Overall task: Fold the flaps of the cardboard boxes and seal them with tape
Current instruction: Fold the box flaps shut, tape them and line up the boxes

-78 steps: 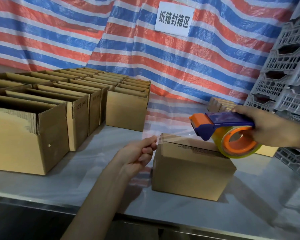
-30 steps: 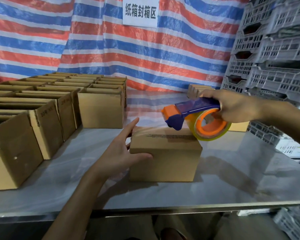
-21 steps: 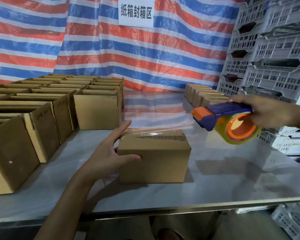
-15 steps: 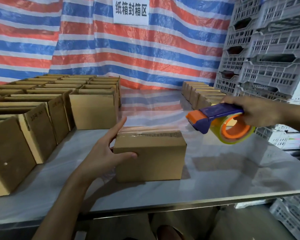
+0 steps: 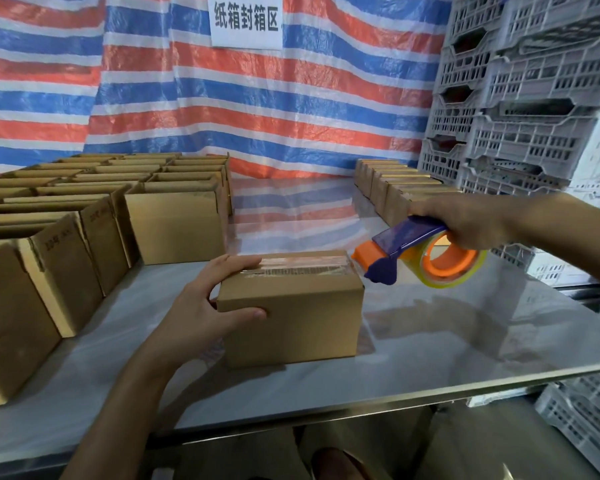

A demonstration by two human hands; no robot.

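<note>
Tape dispenser (image 5: 409, 235), 3 o'clock: dark blue body, orange nose & core, yellowish clear roll. Centre cardboard box (image 5: 291, 320): plain tan, glossy clear strip on top. Open boxes (image 5: 174, 226), 9 o'clock: same tan. Tarp (image 5: 309, 109), 12: red/blue/white stripes. Sign (image 5: 245, 32): white w/ black characters. Crates (image 5: 534, 77), 2: grey lattice.

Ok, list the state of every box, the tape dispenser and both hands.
Middle box: flaps closed, clear tape along its top.
Left boxes: tops open.
Back-right boxes: tops closed.
Tape dispenser: held at the middle box's right end.
Left hand: grips the middle box's left end.
Right hand: grips the tape dispenser.
</note>
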